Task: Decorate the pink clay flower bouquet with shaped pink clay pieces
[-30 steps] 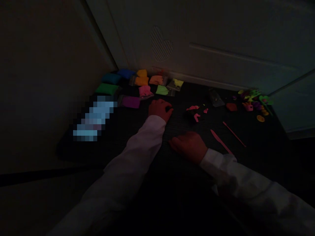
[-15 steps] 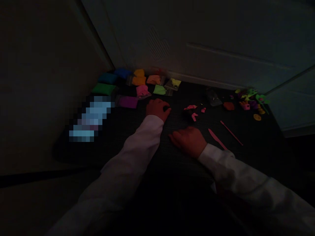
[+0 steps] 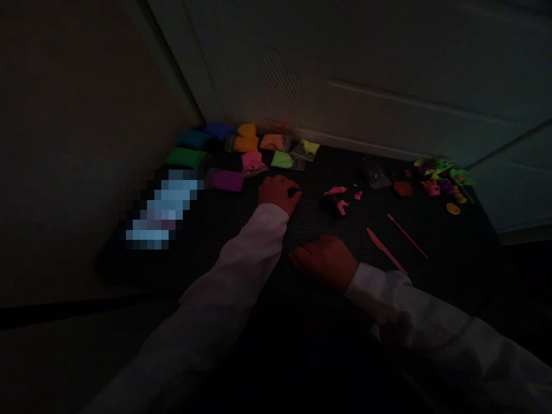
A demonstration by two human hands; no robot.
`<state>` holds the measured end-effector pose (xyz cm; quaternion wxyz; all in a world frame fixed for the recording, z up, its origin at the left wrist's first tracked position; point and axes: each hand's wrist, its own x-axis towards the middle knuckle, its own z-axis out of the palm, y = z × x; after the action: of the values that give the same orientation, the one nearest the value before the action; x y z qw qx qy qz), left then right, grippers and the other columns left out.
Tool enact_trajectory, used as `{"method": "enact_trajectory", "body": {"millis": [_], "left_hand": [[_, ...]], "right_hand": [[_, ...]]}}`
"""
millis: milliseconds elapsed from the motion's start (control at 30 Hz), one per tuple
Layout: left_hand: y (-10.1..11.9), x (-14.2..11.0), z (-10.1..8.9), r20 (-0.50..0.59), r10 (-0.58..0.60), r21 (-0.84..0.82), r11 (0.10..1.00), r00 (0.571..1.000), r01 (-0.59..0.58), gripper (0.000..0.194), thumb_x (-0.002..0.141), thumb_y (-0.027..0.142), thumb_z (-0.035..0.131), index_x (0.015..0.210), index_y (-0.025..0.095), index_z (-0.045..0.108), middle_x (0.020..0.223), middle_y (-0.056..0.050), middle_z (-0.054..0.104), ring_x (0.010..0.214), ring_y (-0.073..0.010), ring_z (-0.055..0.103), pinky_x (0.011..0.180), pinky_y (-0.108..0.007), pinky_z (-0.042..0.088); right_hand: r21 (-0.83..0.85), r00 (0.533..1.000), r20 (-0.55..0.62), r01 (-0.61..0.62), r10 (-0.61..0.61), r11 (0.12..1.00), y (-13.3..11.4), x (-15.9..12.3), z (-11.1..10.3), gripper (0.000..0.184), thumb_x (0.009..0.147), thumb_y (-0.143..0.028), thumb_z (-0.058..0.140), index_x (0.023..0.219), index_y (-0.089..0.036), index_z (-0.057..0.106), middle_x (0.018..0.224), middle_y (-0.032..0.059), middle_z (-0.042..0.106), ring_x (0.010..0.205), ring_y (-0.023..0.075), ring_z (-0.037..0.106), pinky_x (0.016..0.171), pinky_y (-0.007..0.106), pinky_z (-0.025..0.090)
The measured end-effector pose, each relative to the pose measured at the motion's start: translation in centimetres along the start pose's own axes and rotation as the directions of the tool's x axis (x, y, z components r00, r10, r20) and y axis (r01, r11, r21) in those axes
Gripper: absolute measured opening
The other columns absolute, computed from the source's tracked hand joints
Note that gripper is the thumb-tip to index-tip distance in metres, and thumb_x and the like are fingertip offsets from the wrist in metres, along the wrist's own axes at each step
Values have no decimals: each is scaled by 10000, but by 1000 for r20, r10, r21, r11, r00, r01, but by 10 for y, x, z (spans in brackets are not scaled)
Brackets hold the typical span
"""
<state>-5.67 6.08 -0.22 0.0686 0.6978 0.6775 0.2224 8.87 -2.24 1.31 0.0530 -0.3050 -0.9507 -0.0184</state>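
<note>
Dim light here, and out on the dark table [image 3: 219,218], right of centre, sit the pink pieces [image 3: 342,207]: a ragged strip on the far side, a forked bit on the near side, a dark lump [image 3: 332,201] between them, its outline lost in the gloom. A smaller pink scrap [image 3: 358,195] lies just to the right, a tiny yellowish crumb on its far side. Now the hands! The left hand [image 3: 278,194] is down at the table, left of the pink pieces and apart from them, fingers curled, thumb set off so a dark gap shows between; whether anything sits inside, I cannot tell. Just beyond it lies the lime packet [image 3: 282,159], with the pink packet [image 3: 252,161] and purple packet [image 3: 228,181] off to its left. The right hand [image 3: 326,261] is on the near side of the pink pieces, back uppermost, fingers bent and slightly blurred, pointing left; its palm is hidden, so no telling what it holds or whether it meets the table. To its right lies the knife [image 3: 385,250], near end by the sleeve [image 3: 383,290], and farther right the thin stick [image 3: 407,236].
</note>
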Motion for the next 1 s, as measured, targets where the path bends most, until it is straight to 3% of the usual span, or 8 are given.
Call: {"method": "enact_trajectory", "body": {"millis": [133,300,500,667,867,1000], "left_hand": [[0,0,0,2,-6,8,1000,1000,6,225,691,346,549,866,242,643,958,-41,589,936,-228,477,790,-359,381],[0,0,0,7,-6,-1,1000,1000,6,227,694,342,548,872,239,642,962,-45,588,940,-224,476,798,-360,375],[1,-1,-1,2,-6,1,1000,1000,6,229,699,343,543,877,237,639,954,-42,586,936,-221,477,796,-359,377],[1,-1,-1,7,-9,8,1000,1000,9,231,695,342,544,877,238,640,955,-42,587,939,-221,476,795,-356,378],[2,-1,-2,5,-2,13,1000,1000,2,231,702,347,537,874,231,640,955,-44,588,943,-225,471,793,-359,378],[2,-2,-2,0,-13,15,1000,1000,13,212,698,341,546,863,246,640,947,-34,588,934,-222,473,785,-355,381]], "right_hand": [[-43,993,0,-117,117,992,5,3,-1,341,872,-315,294,705,-170,554,625,22,631,538,128,543,526,292,175],[26,1000,18,15,-16,1000,-2,1,0,302,864,-297,320,701,-188,549,596,-7,617,539,118,540,526,286,181],[-35,994,-24,-103,102,994,4,3,1,329,869,-314,299,698,-181,547,613,14,626,531,125,539,527,292,179],[40,1000,21,18,-18,999,-2,1,2,285,859,-296,330,708,-195,549,597,-11,619,531,114,534,528,282,184],[-23,993,7,-120,120,992,7,4,-2,342,872,-315,294,707,-175,558,634,25,637,542,121,535,534,282,194],[30,1000,31,-5,4,1000,-1,2,-1,321,869,-315,303,707,-193,552,614,-6,625,537,120,540,525,280,198]]}}
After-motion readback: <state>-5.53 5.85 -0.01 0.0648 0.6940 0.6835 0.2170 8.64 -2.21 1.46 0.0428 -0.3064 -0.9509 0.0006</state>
